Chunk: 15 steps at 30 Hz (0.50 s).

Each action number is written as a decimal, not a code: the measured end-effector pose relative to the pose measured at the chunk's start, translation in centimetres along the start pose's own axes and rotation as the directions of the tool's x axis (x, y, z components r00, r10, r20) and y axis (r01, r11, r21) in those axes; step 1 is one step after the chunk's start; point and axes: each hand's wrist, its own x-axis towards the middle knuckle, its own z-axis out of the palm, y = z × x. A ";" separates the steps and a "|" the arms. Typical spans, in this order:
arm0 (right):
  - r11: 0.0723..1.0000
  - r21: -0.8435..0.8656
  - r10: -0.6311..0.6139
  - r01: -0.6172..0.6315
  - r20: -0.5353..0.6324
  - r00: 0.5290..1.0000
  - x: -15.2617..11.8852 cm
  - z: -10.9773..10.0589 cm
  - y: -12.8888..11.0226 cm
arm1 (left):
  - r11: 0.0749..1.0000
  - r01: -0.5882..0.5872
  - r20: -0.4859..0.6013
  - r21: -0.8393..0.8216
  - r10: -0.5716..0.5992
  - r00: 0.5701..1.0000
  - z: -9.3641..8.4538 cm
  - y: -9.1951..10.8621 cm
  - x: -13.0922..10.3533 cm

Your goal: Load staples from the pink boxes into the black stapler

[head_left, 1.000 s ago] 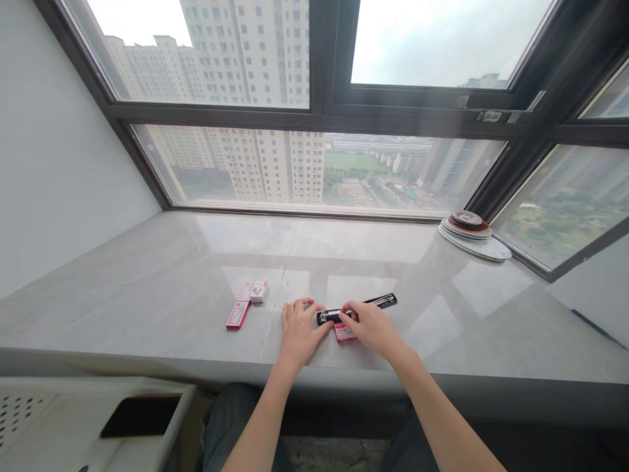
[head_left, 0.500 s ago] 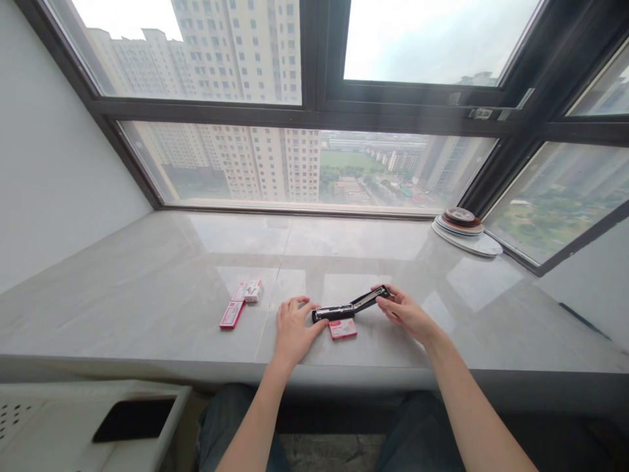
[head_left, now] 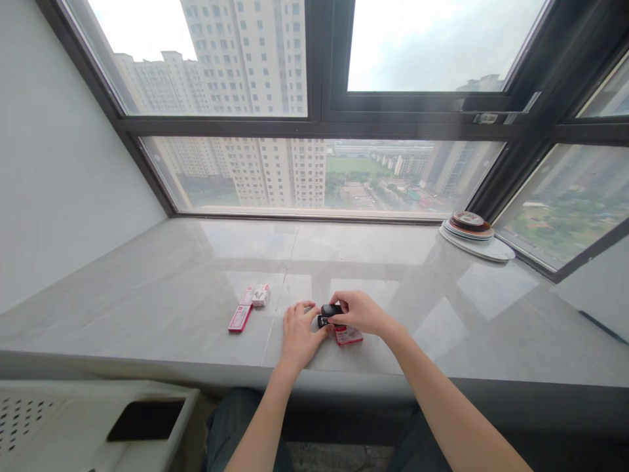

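A black stapler (head_left: 331,310) lies on the grey marble sill, its upper arm folded over near its base. My right hand (head_left: 361,312) grips the upper arm from above and hides its right part. At the stapler's left end, my left hand (head_left: 299,333) has its thumb and fingers closed around the base. Just in front of the stapler is a red and white box (head_left: 349,337), partly under my right hand. Further left, two flat pink boxes, one of them nearer the edge (head_left: 240,318), lie by a small white box (head_left: 260,295).
Stacked plates (head_left: 474,237) stand in the back right corner of the sill (head_left: 171,295), beside the window frame. Below the sill's front edge at the left, a black phone-like object (head_left: 146,420) rests on a white surface (head_left: 59,426).
My right hand has swung left with the stapler's upper arm, folding the opened stapler over its base. My left hand stays at the base. The view has shifted slightly.
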 end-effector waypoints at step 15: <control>0.924 0.245 0.340 -0.293 -0.174 0.924 -3.0 -2.8 7.2 | 0.870 -0.456 0.324 -0.189 0.493 0.807 -1.4 5.0 -1.0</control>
